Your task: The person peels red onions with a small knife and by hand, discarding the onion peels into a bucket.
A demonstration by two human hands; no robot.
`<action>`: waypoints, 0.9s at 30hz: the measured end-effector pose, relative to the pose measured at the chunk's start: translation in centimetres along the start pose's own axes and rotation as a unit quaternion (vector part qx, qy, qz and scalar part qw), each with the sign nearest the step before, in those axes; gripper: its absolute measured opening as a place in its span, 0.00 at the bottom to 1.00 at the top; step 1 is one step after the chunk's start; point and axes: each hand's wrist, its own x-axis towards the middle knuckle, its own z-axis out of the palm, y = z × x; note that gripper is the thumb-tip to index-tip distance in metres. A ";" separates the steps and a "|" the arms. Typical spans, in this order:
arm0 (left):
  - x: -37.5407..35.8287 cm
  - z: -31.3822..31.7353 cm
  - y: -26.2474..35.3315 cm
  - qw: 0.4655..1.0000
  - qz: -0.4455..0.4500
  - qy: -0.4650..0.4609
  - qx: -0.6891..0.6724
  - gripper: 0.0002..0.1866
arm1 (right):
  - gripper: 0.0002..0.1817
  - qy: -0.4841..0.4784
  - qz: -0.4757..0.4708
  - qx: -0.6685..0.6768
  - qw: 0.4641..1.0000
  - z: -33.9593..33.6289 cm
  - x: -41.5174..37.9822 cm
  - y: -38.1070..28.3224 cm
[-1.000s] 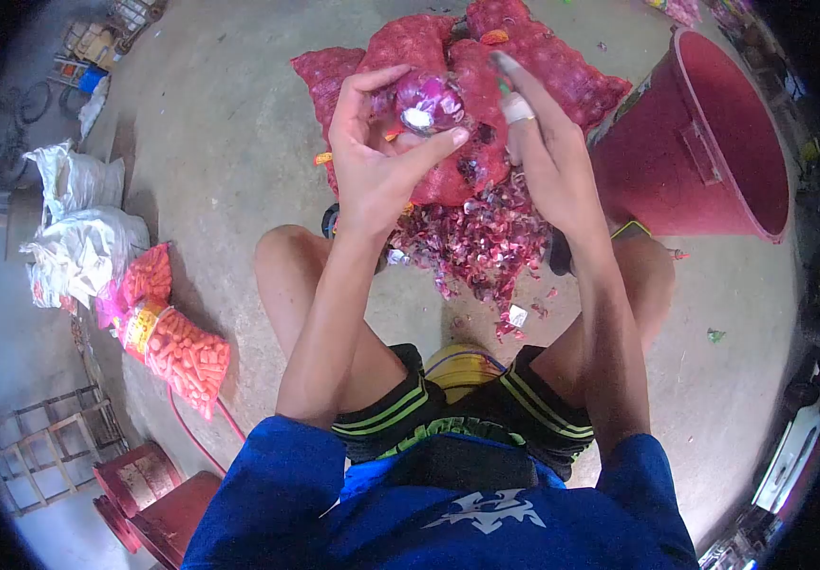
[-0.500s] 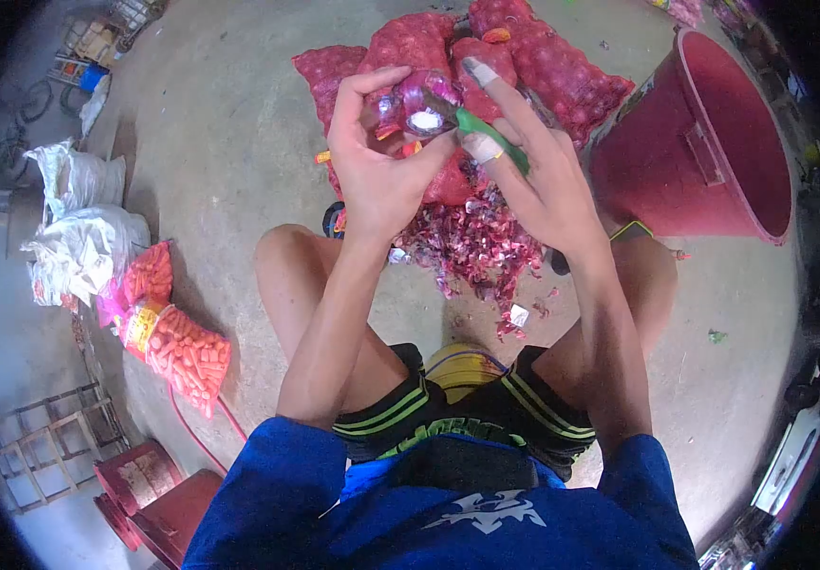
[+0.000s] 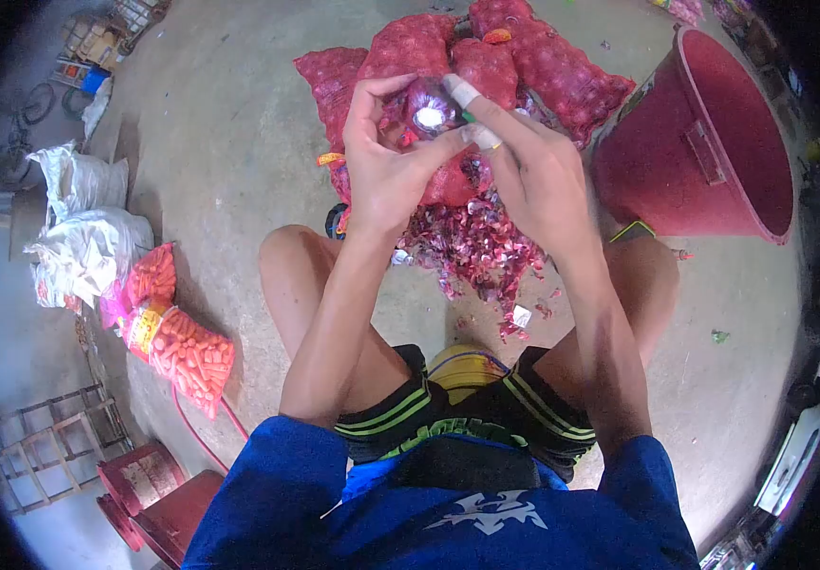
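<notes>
My left hand (image 3: 386, 166) is wrapped round a purple onion (image 3: 432, 106) with a white cut spot facing me. My right hand (image 3: 533, 161), with white tape on its fingers, is closed at the onion's right side on a green-handled knife (image 3: 469, 117), of which only a bit of green shows. Behind both hands lie red mesh sacks of onions (image 3: 410, 47). A heap of purple onion skins (image 3: 471, 237) is on the floor just below my hands.
A large red bin (image 3: 652, 152) leans at the right. White sacks (image 3: 92, 242) and a bag of carrots (image 3: 191, 356) are on the left. Red containers (image 3: 144, 475) sit at the lower left. A yellow object (image 3: 467, 370) is between my legs.
My right fingers have moved in round the onion, and the green handle, plainly seen before, is now mostly hidden. The onion has turned slightly in my left hand.
</notes>
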 end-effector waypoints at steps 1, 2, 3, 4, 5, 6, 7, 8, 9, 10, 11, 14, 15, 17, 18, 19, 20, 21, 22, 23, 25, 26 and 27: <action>0.0 0.2 0.2 1.000 -0.012 0.002 -0.006 0.36 | 0.27 0.040 -0.029 0.066 0.997 0.5 -0.1 0.5; 0.0 0.4 0.3 1.000 -0.012 0.002 -0.006 0.36 | 0.27 0.040 -0.029 0.066 0.997 0.5 -0.5 0.7; 0.0 0.6 0.4 1.000 -0.013 0.001 -0.021 0.36 | 0.26 0.015 0.066 0.175 0.982 0.1 -0.5 0.2; 0.0 0.6 0.5 0.999 -0.014 0.001 -0.036 0.37 | 0.25 -0.012 0.159 0.282 0.946 -0.1 -0.4 -0.3; 0.0 0.5 0.7 0.999 -0.012 0.003 -0.035 0.37 | 0.25 -0.013 0.158 0.282 0.946 -0.3 -0.3 -0.4; -0.1 0.4 0.8 0.998 -0.035 -0.007 -0.051 0.38 | 0.25 -0.005 0.199 0.329 0.923 -0.5 -0.2 -0.4; -0.1 0.3 0.8 0.996 -0.059 -0.017 -0.066 0.39 | 0.25 0.003 0.240 0.374 0.896 -0.8 -0.1 -0.5; -0.1 0.1 0.7 0.996 -0.058 -0.016 -0.066 0.39 | 0.25 0.013 0.262 0.387 0.884 -1.0 0.1 -0.4; -0.1 0.0 0.5 0.994 -0.046 -0.038 -0.087 0.39 | 0.25 0.012 0.261 0.388 0.884 -1.3 0.3 -0.3; -0.1 -0.1 0.4 0.992 -0.035 -0.061 -0.108 0.38 | 0.25 0.018 0.275 0.395 0.876 -1.7 0.4 -0.1; -0.2 -0.3 0.2 0.992 -0.036 -0.062 -0.108 0.38 | 0.25 0.024 0.291 0.401 0.868 -1.9 0.5 0.0; -0.2 -0.9 0.5 0.975 -0.058 -0.068 -0.204 0.37 | 0.26 0.028 0.309 0.390 0.867 -2.2 0.4 0.4; -0.2 -1.0 0.4 0.975 -0.057 -0.067 -0.202 0.37 | 0.26 0.027 0.317 0.368 0.874 -2.3 0.4 0.6; 0.0 -1.4 0.3 0.966 -0.063 -0.052 -0.244 0.38 | 0.27 0.003 0.288 0.328 0.900 -2.4 0.2 1.0; 0.0 -1.5 0.3 0.967 -0.062 -0.052 -0.243 0.38 | 0.28 -0.019 0.258 0.286 0.923 -2.4 0.2 0.9; -0.1 -1.6 0.3 0.967 -0.076 -0.040 -0.242 0.38 | 0.28 -0.018 0.257 0.286 0.923 -2.3 0.2 0.8; -0.2 -1.6 0.3 0.966 -0.090 -0.027 -0.241 0.38 | 0.30 -0.014 0.233 0.293 0.927 -2.2 0.1 0.4; -0.2 -1.4 0.5 0.966 -0.090 -0.028 -0.241 0.38 | 0.31 -0.011 0.209 0.301 0.931 -2.2 0.0 0.0; -0.2 -1.1 0.7 0.960 -0.096 -0.027 -0.260 0.37 | 0.31 -0.011 0.208 0.301 0.931 -2.4 0.0 -0.2; -0.2 -0.9 0.9 0.954 -0.102 -0.028 -0.280 0.37 | 0.32 -0.028 0.203 0.296 0.933 -2.7 0.0 -0.3; -0.1 -0.7 0.7 0.956 -0.099 -0.028 -0.276 0.37 | 0.34 -0.043 0.198 0.289 0.936 -2.9 -0.2 -0.6; -0.1 -0.6 0.6 0.958 -0.096 -0.028 -0.270 0.37 | 0.35 -0.043 0.177 0.268 0.946 -2.6 -0.2 -0.9; -0.1 -0.6 0.5 0.957 -0.096 -0.029 -0.271 0.37 | 0.36 -0.043 0.155 0.247 0.955 -2.5 -0.3 -1.2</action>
